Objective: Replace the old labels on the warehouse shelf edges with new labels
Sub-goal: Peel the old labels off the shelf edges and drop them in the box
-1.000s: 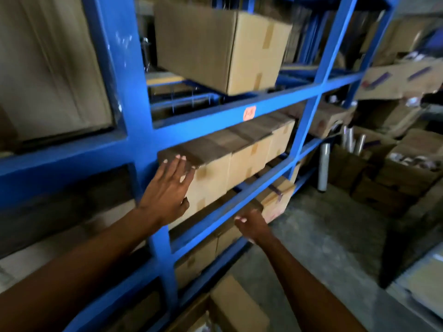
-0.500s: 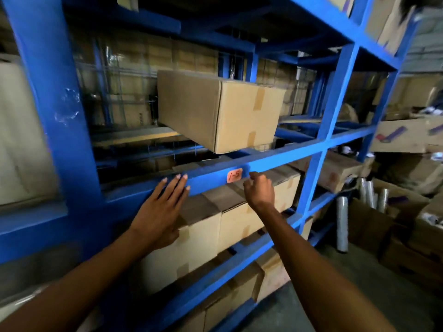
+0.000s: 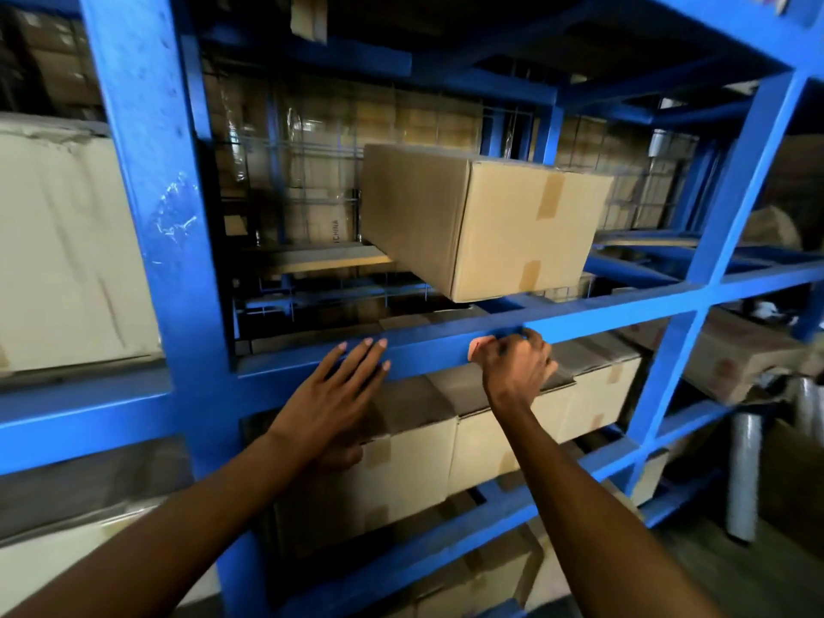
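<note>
A small pink label (image 3: 476, 347) sticks to the front edge of the blue shelf beam (image 3: 428, 354). My right hand (image 3: 515, 370) covers most of the label, with its fingers curled and pinching at the label's right side. My left hand (image 3: 332, 401) lies flat, fingers spread, against the same beam and the carton below it, a hand's width to the left of the label. Only the label's left end shows; its writing is hidden.
A large cardboard box (image 3: 486, 225) sits on the shelf just above the beam. Cartons (image 3: 481, 421) fill the shelf below. A thick blue upright (image 3: 156, 216) stands at the left, another (image 3: 722, 243) at the right. Wrapped rolls (image 3: 742, 475) stand on the floor at right.
My right hand rose from the lower shelf to the pink label and closed over it. My left hand moved up from the carton to the beam. The view tilted upward.
</note>
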Demonstrator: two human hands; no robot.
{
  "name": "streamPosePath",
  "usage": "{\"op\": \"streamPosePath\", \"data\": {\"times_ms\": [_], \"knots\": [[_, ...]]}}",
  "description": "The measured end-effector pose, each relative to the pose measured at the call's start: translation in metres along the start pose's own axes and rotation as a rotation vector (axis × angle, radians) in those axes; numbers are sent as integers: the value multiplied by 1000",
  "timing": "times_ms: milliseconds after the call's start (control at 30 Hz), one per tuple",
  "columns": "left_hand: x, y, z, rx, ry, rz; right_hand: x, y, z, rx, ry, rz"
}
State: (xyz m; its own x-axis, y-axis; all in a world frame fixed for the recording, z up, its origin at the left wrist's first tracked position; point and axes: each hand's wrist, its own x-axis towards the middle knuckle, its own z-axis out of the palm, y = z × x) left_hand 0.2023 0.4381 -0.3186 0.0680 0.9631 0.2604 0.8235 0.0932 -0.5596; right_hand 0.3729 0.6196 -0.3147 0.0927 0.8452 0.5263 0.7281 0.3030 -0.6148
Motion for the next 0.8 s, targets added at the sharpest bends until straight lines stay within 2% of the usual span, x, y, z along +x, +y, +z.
{"op": "streamPosePath", "data": {"times_ms": [267, 433, 700, 800], "knots": [[3, 2, -7, -14, -58, 4, 8, -2, -16, -28, -91, -21], [2, -4, -8, 8, -94, 47, 12, -2, -18, -143, -113, -121], [-22, -1, -6, -55, 45, 105, -52, 7, -24, 250, -225, -242], [-51, 0, 4, -76, 72, 136, -86, 11, -25, 281, -292, -228]]}}
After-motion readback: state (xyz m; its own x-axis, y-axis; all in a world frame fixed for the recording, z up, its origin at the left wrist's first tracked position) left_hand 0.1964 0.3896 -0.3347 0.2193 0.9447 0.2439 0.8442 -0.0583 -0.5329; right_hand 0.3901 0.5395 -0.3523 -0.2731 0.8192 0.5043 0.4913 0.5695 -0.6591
